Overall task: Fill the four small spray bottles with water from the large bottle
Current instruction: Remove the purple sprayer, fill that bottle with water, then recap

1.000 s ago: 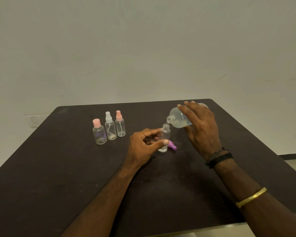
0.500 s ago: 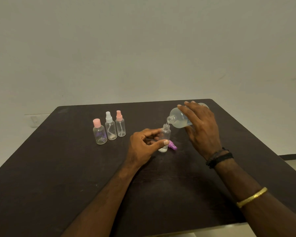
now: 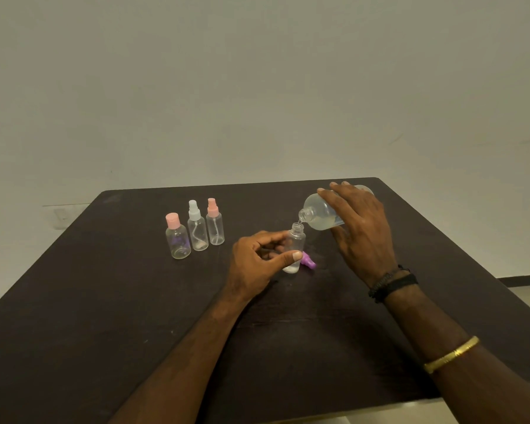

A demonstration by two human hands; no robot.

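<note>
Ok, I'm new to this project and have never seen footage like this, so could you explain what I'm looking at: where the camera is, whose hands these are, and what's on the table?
No machine here: these are a person's two bare hands, filmed by one wide-angle camera worn on the head, looking forward and down. The left hand pinches an open small bottle standing on the dark table. The right hand holds the large bottle tilted, its mouth just above the small one's neck, pouring water. A purple spray top lies on the table beside the small bottle. Further left stand three capped ones: a pink-capped bottle, a white-sprayer bottle and a pink-sprayer bottle.
</note>
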